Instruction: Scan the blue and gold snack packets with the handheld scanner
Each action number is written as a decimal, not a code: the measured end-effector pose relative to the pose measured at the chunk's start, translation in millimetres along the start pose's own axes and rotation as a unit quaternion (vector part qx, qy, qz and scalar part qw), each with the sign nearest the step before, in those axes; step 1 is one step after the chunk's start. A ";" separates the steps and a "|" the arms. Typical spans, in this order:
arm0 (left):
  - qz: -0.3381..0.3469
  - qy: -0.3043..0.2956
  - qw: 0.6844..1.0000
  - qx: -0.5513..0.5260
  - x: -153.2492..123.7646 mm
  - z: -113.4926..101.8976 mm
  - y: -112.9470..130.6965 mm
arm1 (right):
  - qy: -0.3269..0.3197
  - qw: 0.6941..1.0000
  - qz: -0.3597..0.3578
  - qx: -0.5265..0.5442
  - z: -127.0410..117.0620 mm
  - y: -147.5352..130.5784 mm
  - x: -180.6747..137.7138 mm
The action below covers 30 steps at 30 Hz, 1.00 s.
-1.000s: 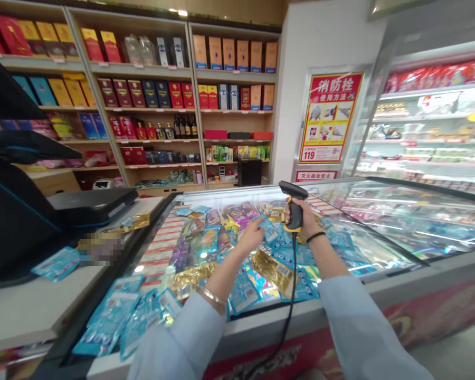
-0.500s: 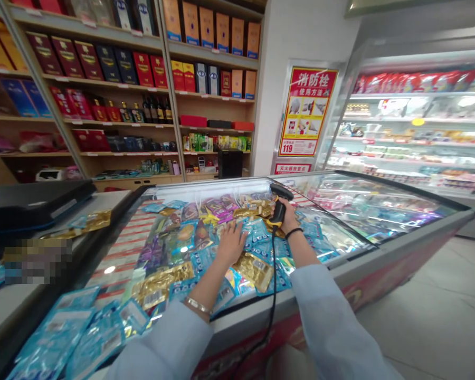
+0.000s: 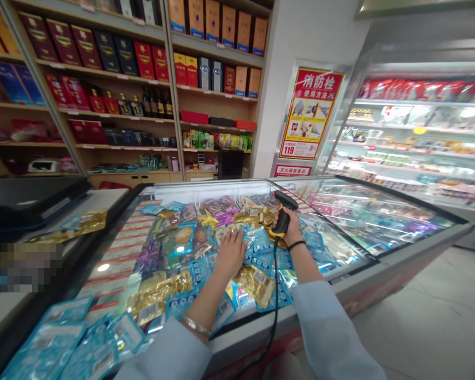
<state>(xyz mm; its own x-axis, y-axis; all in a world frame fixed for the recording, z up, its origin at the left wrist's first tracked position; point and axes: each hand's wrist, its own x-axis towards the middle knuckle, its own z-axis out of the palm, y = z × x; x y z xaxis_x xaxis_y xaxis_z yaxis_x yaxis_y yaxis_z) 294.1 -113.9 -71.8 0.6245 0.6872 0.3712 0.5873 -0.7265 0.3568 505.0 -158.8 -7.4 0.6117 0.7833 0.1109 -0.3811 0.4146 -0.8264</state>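
Observation:
In my right hand [image 3: 293,228] is a black and yellow barcode scanner [image 3: 282,221], gripped by its handle, its head over the packets on the freezer. A black cable hangs from it across the freezer's front edge. My left hand [image 3: 231,253] lies palm down, fingers stretched, on blue snack packets [image 3: 257,240] spread over the glass top. Just right of that wrist is a gold foil packet [image 3: 255,285] with a barcode label facing up. Another gold packet [image 3: 158,298] lies left of my left forearm. What my left palm touches underneath is hidden.
The chest freezer [image 3: 352,279] has sliding glass lids with goods visible below. More blue packets [image 3: 51,343] lie at the near left, beside a counter with a black device [image 3: 31,203]. Shelves of boxed bottles [image 3: 154,63] stand behind, and a lit refrigerated cabinet [image 3: 423,142] at the right.
My right hand and the scanner have shifted slightly right and down, with the scanner tilted more. My left hand stays on the packets. The camera view has moved a little.

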 end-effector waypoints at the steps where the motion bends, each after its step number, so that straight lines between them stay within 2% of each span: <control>1: 0.000 -0.005 1.000 0.000 -0.1 -0.8 0.5 | 0.001 1.000 -0.003 -0.004 -0.2 0.4 -0.4; 5: -0.009 -0.017 1.000 0.002 -0.2 -3.3 4.3 | -0.002 1.000 -0.010 -0.023 -2.3 1.9 -1.3; 12: -0.038 0.008 0.999 0.001 -1.2 0.7 14.7 | -0.020 0.999 -0.028 -0.041 -6.7 -1.6 -5.2; 20: -0.050 -0.002 0.999 0.021 -0.6 -1.8 23.0 | 0.030 0.999 -0.025 -0.034 4.1 -15.2 -11.0; 24: -0.052 -0.019 0.998 0.021 -4.6 -7.1 24.7 | 0.060 0.998 -0.019 -0.025 10.3 -23.9 -27.5; 30: -0.068 -0.050 0.996 0.005 0.1 -22.1 32.2 | 0.020 0.999 -0.029 -0.037 7.6 -27.3 -75.8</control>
<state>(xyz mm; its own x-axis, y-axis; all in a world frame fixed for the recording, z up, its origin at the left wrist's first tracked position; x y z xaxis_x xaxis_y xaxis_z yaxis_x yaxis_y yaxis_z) 301.7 -137.2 -41.3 0.5858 0.7763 0.2326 0.6750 -0.6263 0.3901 463.7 -226.0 11.0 0.6597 0.7385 0.1390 -0.2919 0.4223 -0.8582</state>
